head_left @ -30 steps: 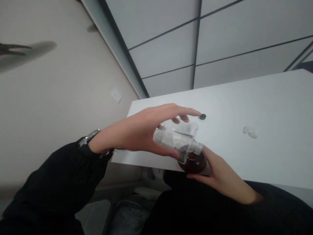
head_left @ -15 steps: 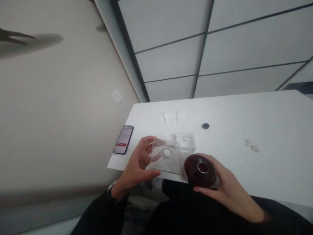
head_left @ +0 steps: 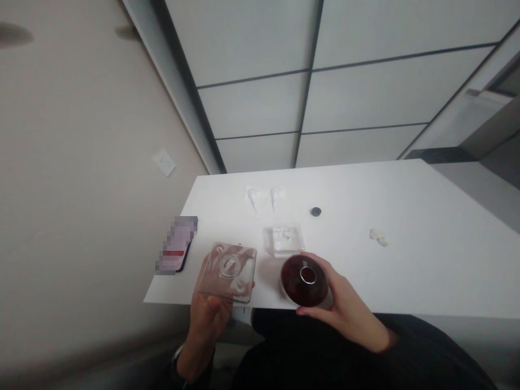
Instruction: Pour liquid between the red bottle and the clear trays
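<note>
My left hand holds a clear square bottle from beneath. Its flat top, with a round opening in the middle, faces up toward me, and fingers show through the walls. My right hand is wrapped round a dark red-brown bottle with a round, uncapped neck, close to the table's front edge. Between and beyond the hands, a second clear square bottle stands on the white table. The two held bottles are apart from each other.
A phone lies at the table's left edge. Two clear nozzle-like pieces lie toward the back. A small dark round cap and a crumpled whitish scrap are on the white table. A wall with a socket borders the left.
My left hand has moved left with the clear bottle, away from the second one, and turned so its palm is beneath. The right hand still holds the dark bottle. The view has shifted right.
</note>
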{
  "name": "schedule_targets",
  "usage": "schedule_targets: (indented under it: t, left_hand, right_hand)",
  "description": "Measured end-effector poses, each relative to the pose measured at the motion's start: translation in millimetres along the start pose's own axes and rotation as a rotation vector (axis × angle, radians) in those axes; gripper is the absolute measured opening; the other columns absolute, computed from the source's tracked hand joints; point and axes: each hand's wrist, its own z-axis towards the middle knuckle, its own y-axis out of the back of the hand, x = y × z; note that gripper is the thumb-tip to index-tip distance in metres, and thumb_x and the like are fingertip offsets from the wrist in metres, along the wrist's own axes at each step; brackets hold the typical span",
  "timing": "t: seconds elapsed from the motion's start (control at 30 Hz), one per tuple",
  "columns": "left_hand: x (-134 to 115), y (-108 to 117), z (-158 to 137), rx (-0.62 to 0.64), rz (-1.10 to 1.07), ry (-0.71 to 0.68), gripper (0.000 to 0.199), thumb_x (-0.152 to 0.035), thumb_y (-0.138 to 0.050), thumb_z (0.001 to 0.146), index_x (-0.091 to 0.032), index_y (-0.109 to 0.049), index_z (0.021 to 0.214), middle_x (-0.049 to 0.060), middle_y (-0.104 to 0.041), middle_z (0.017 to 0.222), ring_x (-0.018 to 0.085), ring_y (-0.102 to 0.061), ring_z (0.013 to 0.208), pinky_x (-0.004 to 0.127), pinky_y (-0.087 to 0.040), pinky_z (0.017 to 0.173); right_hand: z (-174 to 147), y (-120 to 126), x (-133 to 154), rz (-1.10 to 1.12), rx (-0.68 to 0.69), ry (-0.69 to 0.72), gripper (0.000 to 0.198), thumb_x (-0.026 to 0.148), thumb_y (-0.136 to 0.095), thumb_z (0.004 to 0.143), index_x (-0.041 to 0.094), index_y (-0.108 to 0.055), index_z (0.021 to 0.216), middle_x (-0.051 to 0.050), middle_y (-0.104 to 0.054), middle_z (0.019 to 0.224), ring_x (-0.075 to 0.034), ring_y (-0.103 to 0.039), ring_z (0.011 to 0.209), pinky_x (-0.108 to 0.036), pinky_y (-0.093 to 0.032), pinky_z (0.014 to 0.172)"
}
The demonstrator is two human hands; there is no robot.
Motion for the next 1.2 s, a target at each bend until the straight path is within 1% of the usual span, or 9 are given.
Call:
schedule_targets:
  t: [0.13, 0.23, 0.3, 0.37, 0.5, 0.63, 0.77, 1.03, 1.2]
  left_hand:
    - [-7.2, -2.5, 9.2, -0.009, -0.016, -0.044, 0.095, -0.061, -0.098, 0.064, -0.036, -0.060, 0.148, 0.012, -0.065, 0.153, 0.039, -0.062, 0.141, 0.043, -0.067, 0.097]
    - [-14.5, -6.3, 14.5, 0.040, 0.076, -0.086, 0.098, -0.053, -0.102, 0.061, -0.034, -0.061, 0.148, 0.014, -0.069, 0.146, 0.039, -0.065, 0.138, 0.044, -0.066, 0.100]
    - [-20.0, -9.5, 17.1, 0.079, 0.129, -0.106, 0.100, -0.049, -0.104, 0.059, -0.036, -0.060, 0.148, 0.013, -0.072, 0.143, 0.039, -0.068, 0.134, 0.045, -0.067, 0.098]
    - [-25.8, -13.1, 19.0, 0.099, 0.187, -0.115, 0.099, -0.045, -0.105, 0.058, -0.035, -0.060, 0.146, 0.013, -0.072, 0.143, 0.038, -0.069, 0.133, 0.046, -0.067, 0.098]
    - [-39.2, -21.7, 22.3, 0.103, 0.386, -0.117, 0.094, -0.040, -0.104, 0.061, -0.028, -0.062, 0.144, 0.016, -0.067, 0.149, 0.038, -0.066, 0.137, 0.046, -0.066, 0.101]
    - [-50.8, -28.6, 28.0, 0.121, 0.553, -0.206, 0.090, -0.037, -0.103, 0.063, -0.029, -0.064, 0.144, 0.013, -0.069, 0.147, 0.035, -0.066, 0.139, 0.042, -0.068, 0.099]
    - [-56.5, -29.9, 33.3, 0.162, 0.658, -0.312, 0.093, -0.035, -0.103, 0.063, -0.031, -0.063, 0.148, 0.011, -0.070, 0.147, 0.034, -0.066, 0.138, 0.040, -0.067, 0.100]
    - [-66.9, -35.0, 41.1, 0.278, 0.790, -0.393, 0.088, -0.039, -0.099, 0.071, -0.032, -0.062, 0.150, 0.011, -0.067, 0.151, 0.035, -0.064, 0.140, 0.042, -0.068, 0.099]
    - [-75.9, -40.7, 45.6, 0.332, 0.905, -0.458, 0.090, -0.042, -0.098, 0.072, -0.033, -0.059, 0.153, 0.011, -0.066, 0.152, 0.035, -0.064, 0.139, 0.043, -0.068, 0.099]
  right_hand:
    - [0.4, -4.3, 0.0, 0.051, -0.007, 0.001, 0.087, 0.055, -0.084, 0.087, 0.025, -0.038, 0.153, -0.022, -0.061, 0.153, -0.037, -0.062, 0.142, -0.057, -0.053, 0.117]
    - [2.6, -4.2, 3.1, 0.080, 0.003, 0.000, 0.084, 0.055, -0.083, 0.088, 0.025, -0.039, 0.153, -0.021, -0.061, 0.153, -0.036, -0.062, 0.143, -0.056, -0.053, 0.118]
    - [3.9, -3.2, 5.0, 0.095, 0.009, -0.012, 0.083, 0.054, -0.084, 0.088, 0.026, -0.041, 0.152, -0.020, -0.061, 0.153, -0.036, -0.062, 0.142, -0.056, -0.053, 0.118]
    - [4.8, -2.2, 6.3, 0.110, 0.014, -0.024, 0.082, 0.053, -0.085, 0.087, 0.026, -0.042, 0.152, -0.019, -0.061, 0.153, -0.036, -0.062, 0.142, -0.056, -0.052, 0.119]
    - [6.1, -1.1, 8.7, 0.145, 0.010, -0.032, 0.081, 0.052, -0.086, 0.085, 0.026, -0.046, 0.150, -0.018, -0.062, 0.152, -0.036, -0.062, 0.142, -0.056, -0.050, 0.120]
    - [7.7, -0.3, 11.0, 0.162, 0.013, -0.038, 0.080, 0.053, -0.086, 0.085, 0.026, -0.048, 0.150, -0.018, -0.063, 0.151, -0.036, -0.063, 0.141, -0.056, -0.050, 0.120]
    - [9.1, 0.8, 12.7, 0.155, 0.024, -0.031, 0.080, 0.052, -0.087, 0.085, 0.025, -0.049, 0.150, -0.018, -0.063, 0.151, -0.036, -0.063, 0.141, -0.056, -0.050, 0.120]
    - [11.2, 2.8, 17.7, 0.159, 0.039, -0.025, 0.079, 0.049, -0.087, 0.084, 0.026, -0.051, 0.151, -0.017, -0.063, 0.151, -0.036, -0.063, 0.139, -0.057, -0.051, 0.118]
    - [10.3, 3.0, 16.6, 0.148, 0.044, -0.036, 0.082, 0.048, -0.089, 0.083, 0.026, -0.050, 0.152, -0.018, -0.063, 0.151, -0.037, -0.063, 0.140, -0.058, -0.051, 0.118]
